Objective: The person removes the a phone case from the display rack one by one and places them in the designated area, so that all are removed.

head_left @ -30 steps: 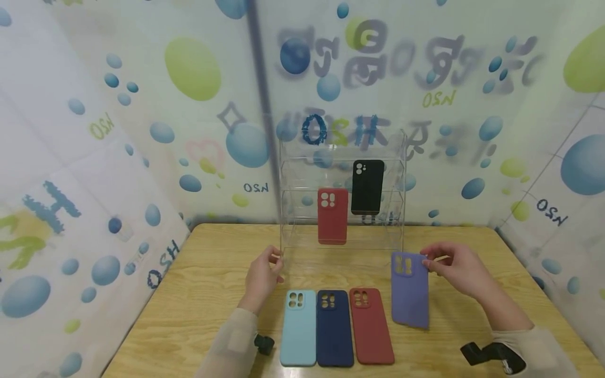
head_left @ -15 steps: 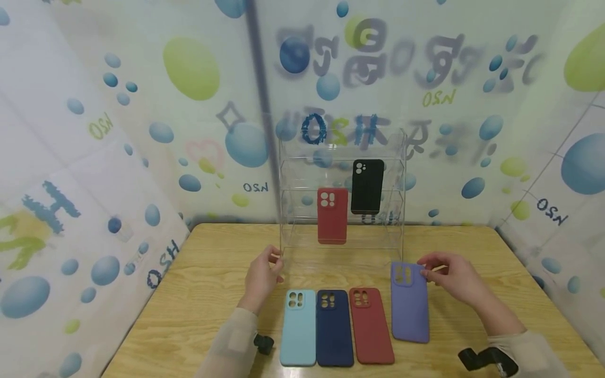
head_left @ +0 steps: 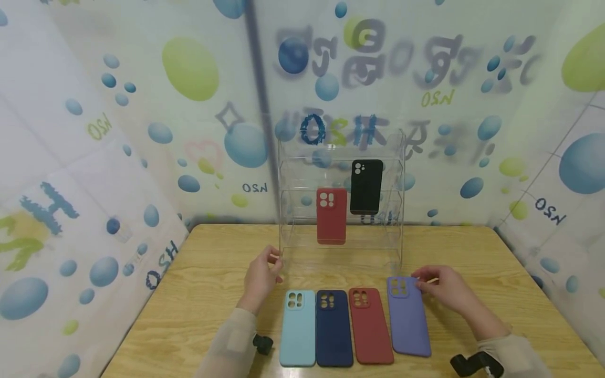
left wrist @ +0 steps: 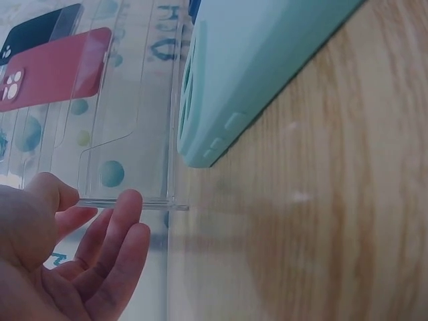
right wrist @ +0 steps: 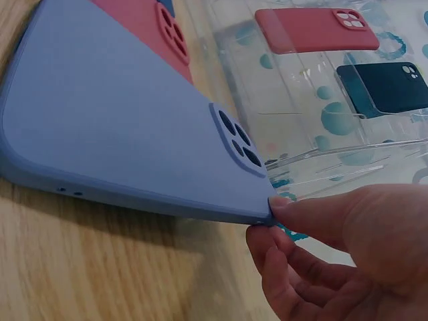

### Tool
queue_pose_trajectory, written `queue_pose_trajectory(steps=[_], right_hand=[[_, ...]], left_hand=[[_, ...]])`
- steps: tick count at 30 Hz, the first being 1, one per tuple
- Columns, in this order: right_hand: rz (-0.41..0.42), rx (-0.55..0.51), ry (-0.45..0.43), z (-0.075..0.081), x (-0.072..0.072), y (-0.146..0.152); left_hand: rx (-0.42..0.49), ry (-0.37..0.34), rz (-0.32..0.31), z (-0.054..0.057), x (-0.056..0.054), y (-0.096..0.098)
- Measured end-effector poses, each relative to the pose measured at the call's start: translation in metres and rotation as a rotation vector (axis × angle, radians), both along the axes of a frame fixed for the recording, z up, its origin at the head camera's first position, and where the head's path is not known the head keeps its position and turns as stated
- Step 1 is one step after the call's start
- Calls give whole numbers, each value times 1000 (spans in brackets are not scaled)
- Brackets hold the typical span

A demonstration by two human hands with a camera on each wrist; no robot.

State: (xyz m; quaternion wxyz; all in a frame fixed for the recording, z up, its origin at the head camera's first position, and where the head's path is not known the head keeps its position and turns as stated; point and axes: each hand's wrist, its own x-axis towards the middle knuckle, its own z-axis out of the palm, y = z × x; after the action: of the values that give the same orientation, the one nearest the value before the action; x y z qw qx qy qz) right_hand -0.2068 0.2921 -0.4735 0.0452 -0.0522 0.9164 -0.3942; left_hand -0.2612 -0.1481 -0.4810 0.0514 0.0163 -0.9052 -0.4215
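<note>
My right hand [head_left: 446, 290] pinches the upper right corner of a purple phone case [head_left: 409, 320]. In the right wrist view the thumb lies on top of that corner and the fingers are underneath, with the corner tilted up off the table. My left hand [head_left: 262, 274] holds the lower left side of a clear acrylic display rack [left wrist: 127, 201], thumb and fingers about its edge. Light blue [head_left: 298, 336], navy [head_left: 334, 336] and red [head_left: 372, 333] phone cases lie side by side between the hands, left of the purple one.
Another red phone case [head_left: 331, 220] stands in a lower tier of the rack, and a black phone case [head_left: 366, 184] one tier higher to the right. The wooden table [head_left: 189, 294] ends at a patterned curtain [head_left: 198, 126] behind and at both sides.
My right hand has lowered the purple case toward me, down to the table beside the red one, and still pinches its corner. The left hand stays at the rack.
</note>
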Motion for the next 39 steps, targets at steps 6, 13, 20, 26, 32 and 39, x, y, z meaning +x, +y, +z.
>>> queue_pose_trajectory(steps=[6,13,20,26,32,39], right_hand=[[-2,26,3,-7,1,-2],[-2,30,-17,-14,0,-3],[-5,63,10,-20,0,-4],[-29,54,-4,-21,1,-8],[-49,71,5,-21,1,-11],[-62,68,41,-24,1,-14]], left_hand=[[-13,18,3,-1,0,0],[-7,8,3,-1,0,0],[-1,-9,10,-2,-1,0],[12,-18,11,-1,-1,-2],[25,-17,7,0,-1,-2],[32,-24,7,-2,-2,-2]])
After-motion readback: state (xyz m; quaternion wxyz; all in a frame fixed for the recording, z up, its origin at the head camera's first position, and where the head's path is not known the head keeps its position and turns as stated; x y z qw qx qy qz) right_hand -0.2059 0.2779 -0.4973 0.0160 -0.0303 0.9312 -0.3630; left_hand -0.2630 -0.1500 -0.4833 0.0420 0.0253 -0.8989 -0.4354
